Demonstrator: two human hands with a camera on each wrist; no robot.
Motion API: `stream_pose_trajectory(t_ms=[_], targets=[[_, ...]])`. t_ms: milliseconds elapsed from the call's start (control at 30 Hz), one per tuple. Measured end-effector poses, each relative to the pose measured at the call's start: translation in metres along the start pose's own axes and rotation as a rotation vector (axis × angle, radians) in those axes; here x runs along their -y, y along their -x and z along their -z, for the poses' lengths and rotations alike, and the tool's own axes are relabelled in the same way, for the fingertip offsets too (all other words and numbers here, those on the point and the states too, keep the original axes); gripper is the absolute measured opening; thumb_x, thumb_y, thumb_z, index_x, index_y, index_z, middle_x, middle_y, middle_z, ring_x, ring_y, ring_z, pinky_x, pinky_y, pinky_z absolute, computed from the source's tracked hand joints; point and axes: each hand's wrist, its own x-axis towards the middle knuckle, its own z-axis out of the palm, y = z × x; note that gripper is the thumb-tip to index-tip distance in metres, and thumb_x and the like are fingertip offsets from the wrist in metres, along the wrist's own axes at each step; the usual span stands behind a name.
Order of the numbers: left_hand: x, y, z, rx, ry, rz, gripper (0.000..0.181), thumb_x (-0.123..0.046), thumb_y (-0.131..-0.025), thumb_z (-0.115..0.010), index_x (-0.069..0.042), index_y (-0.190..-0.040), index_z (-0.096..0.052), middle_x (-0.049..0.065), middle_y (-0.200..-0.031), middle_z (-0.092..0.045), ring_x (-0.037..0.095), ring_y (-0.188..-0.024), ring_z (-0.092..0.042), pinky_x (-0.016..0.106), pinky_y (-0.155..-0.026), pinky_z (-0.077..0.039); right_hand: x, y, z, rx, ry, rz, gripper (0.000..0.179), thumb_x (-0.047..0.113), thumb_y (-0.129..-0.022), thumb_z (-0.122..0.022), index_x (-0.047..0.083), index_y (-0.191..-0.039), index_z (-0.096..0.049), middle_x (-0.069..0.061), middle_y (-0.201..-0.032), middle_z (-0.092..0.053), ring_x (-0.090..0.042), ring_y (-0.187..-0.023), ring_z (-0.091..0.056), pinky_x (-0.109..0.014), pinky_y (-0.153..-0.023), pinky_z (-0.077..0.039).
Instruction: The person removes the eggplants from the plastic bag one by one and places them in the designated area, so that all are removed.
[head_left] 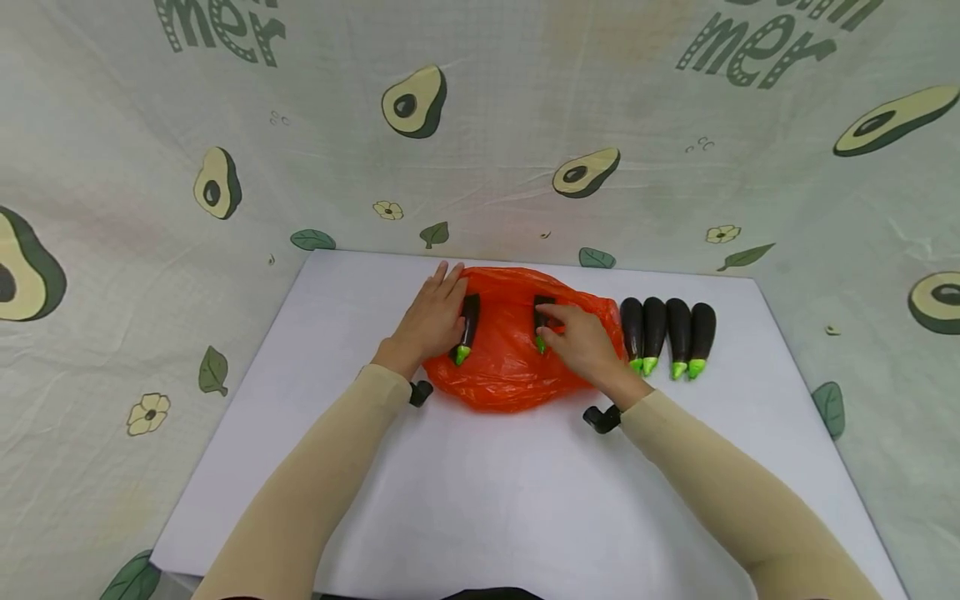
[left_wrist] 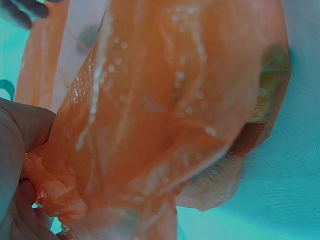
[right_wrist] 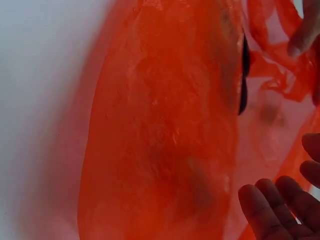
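An orange-red plastic bag lies spread on the white table. At its left edge is my left hand; in the left wrist view, thumb and fingers pinch crumpled bag film. A dark toy eggplant with a bright green tip lies beside that hand. My right hand is over the bag's right half, its fingertips overlapping another eggplant in the head view. The right wrist view shows the right fingers loosely extended with nothing in them. Through the film shows a greenish eggplant tip.
To the right of the bag, several more eggplants stand in a row, green tips toward me. Behind the white table hangs a cloth printed with avocados. Black camera mounts sit at both wrists.
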Motion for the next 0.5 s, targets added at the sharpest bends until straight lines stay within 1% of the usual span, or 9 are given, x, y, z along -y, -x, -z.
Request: stream_pose_trajectory(t_ms=[67,167,300,400,500], targets=[[-0.001,-0.001,0.0,0.0,-0.012,0.0,0.073,-0.024,-0.104,-0.061,-0.004,-0.166,-0.029,0.009,-0.179,-0.011,0.03,-0.166,0.002,0.048,-0.134,-0.01,-0.002,-0.007,-0.004,0.025,-0.007,-0.009,0.051,0.02,-0.103,-0.068,0.008,-0.151,-0.057,-0.018,-0.14,-0.066,-0.033,-0.112,-0.065,-0.05,-0.1,-0.06],[-0.002,-0.002,-0.001,-0.005,-0.031,-0.006,0.072,-0.025,-0.104,-0.06,-0.004,-0.166,-0.03,0.009,-0.178,-0.012,0.031,-0.166,0.001,0.049,-0.134,-0.013,-0.007,-0.017,-0.006,0.038,-0.007,-0.042,0.054,0.02,-0.104,-0.067,0.007,-0.154,-0.053,-0.018,-0.144,-0.064,-0.036,-0.118,-0.063,-0.052,-0.107,-0.056],[-0.002,-0.004,-0.002,-0.012,-0.036,-0.01,0.072,-0.025,-0.103,-0.061,-0.004,-0.165,-0.03,0.01,-0.178,-0.013,0.031,-0.166,0.0,0.049,-0.134,-0.013,-0.014,-0.03,-0.007,0.044,0.006,-0.087,0.058,0.02,-0.104,-0.066,0.005,-0.157,-0.048,-0.019,-0.153,-0.057,-0.039,-0.133,-0.057,-0.056,-0.117,-0.046],[-0.003,-0.005,-0.003,-0.01,-0.03,-0.007,0.073,-0.025,-0.103,-0.061,-0.004,-0.166,-0.03,0.009,-0.178,-0.013,0.031,-0.166,0.0,0.049,-0.134,-0.012,-0.019,-0.041,-0.012,0.038,0.008,-0.11,0.06,0.021,-0.104,-0.067,0.003,-0.157,-0.046,-0.02,-0.153,-0.056,-0.039,-0.131,-0.057,-0.058,-0.118,-0.044],[-0.004,-0.005,-0.004,-0.009,-0.019,-0.012,0.074,-0.024,-0.103,-0.062,-0.004,-0.166,-0.029,0.01,-0.178,-0.013,0.031,-0.166,-0.001,0.049,-0.134,-0.011,-0.023,-0.051,-0.021,0.018,0.042,-0.142,0.06,0.023,-0.103,-0.068,0.001,-0.154,-0.047,-0.022,-0.146,-0.059,-0.039,-0.124,-0.056,-0.058,-0.116,-0.046]])
